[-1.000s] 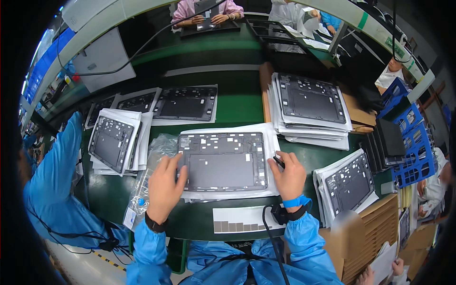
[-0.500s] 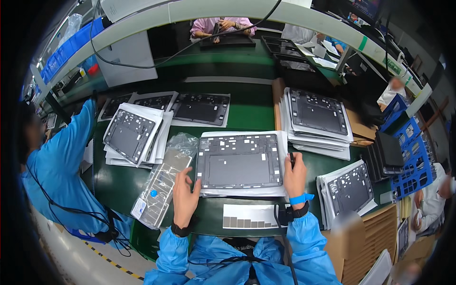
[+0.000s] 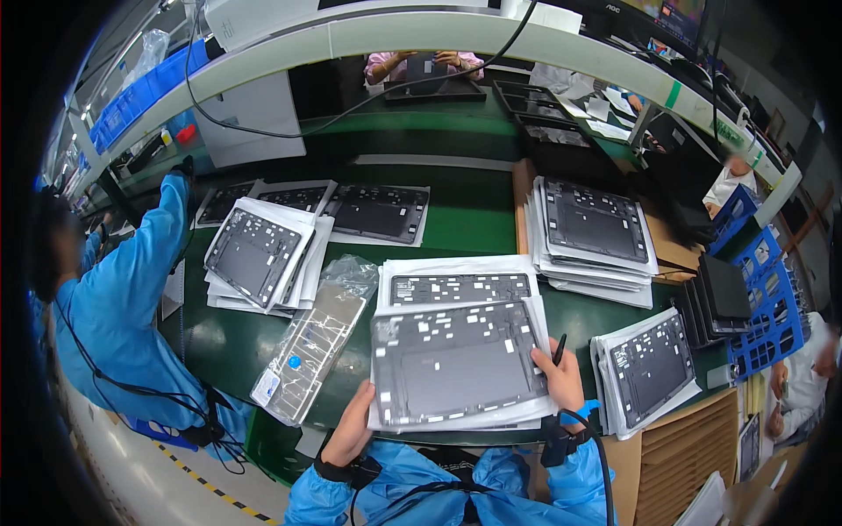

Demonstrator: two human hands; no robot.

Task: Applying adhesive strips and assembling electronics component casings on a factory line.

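A dark grey tablet housing (image 3: pixel 465 359) with small white pads, a white sheet under it, is lifted toward me and tilted. My left hand (image 3: pixel 353 427) grips its lower left edge. My right hand (image 3: pixel 563 379) grips its right edge and also keeps a thin black pen-like tool (image 3: pixel 560 351) between the fingers; its kind I cannot make out. Behind the lifted piece, another tablet housing (image 3: pixel 460 288) lies on white sheets, its lower part hidden. A clear plastic bag (image 3: pixel 320 346) of metallic grey strips with a blue dot lies left of my hands.
Stacks of housings with white sheets stand at left (image 3: pixel 254 254), far right (image 3: pixel 595 223) and near right (image 3: pixel 649 368). More housings (image 3: pixel 377 210) lie behind on the green table (image 3: pixel 478 206). A blue crate (image 3: pixel 763 307) stands right. A co-worker in a blue sleeve (image 3: pixel 132 280) is at left.
The top housing and its sheet have been lifted off the pile and drawn toward me. Another housing now shows beneath. The card of grey squares at the front is now covered.
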